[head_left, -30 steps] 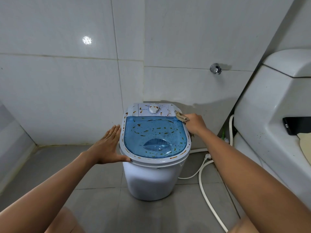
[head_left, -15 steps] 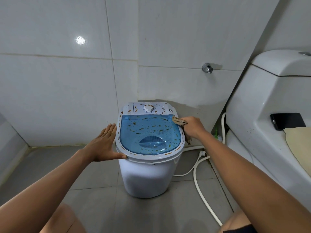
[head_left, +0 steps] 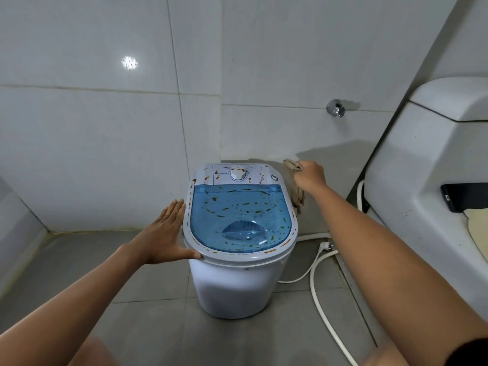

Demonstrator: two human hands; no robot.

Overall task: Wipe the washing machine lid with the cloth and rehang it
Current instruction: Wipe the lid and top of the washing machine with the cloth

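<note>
Just right of the left hand [head_left: 161, 233], whose fingers [head_left: 173, 211] lie flat and together along its rim with the thumb at the front edge, sits the translucent blue plastic lid [head_left: 241, 219] of a small white washing machine [head_left: 235, 291], spotted with orange-brown flecks. Beyond the machine's back right corner, the right hand [head_left: 309, 175] has its fingers clamped on a crumpled beige cloth [head_left: 297, 192], which hangs below the fist, clear of the lid. Behind the right-hand fingers stands a white tiled wall [head_left: 277, 62].
</note>
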